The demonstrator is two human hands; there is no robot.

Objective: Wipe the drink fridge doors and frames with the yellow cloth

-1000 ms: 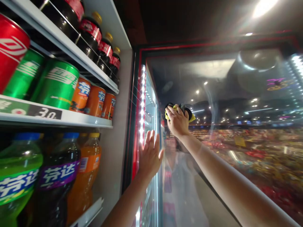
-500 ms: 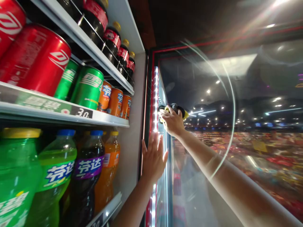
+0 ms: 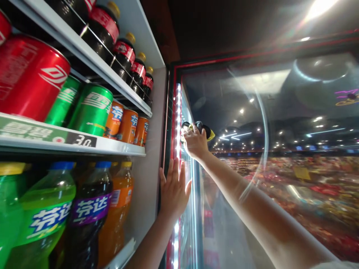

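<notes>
Since the earlier frames, your right hand (image 3: pixel 196 144) has slid left across the glass door (image 3: pixel 291 112), closer to a vertical strip of white lights (image 3: pixel 178 112). It grips a bunched black-and-yellow cloth (image 3: pixel 208 132) against the glass. Your left hand (image 3: pixel 174 190) is raised just below, wide with fingers spread; whether it touches anything is unclear. To your left, shelves (image 3: pixel 123 148) hold colourful cans (image 3: pixel 91 110) and bottles (image 3: pixel 91 216).

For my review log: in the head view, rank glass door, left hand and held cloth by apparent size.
1. Glass door, by far
2. Left hand
3. Cloth, partly hidden by the right hand
</notes>
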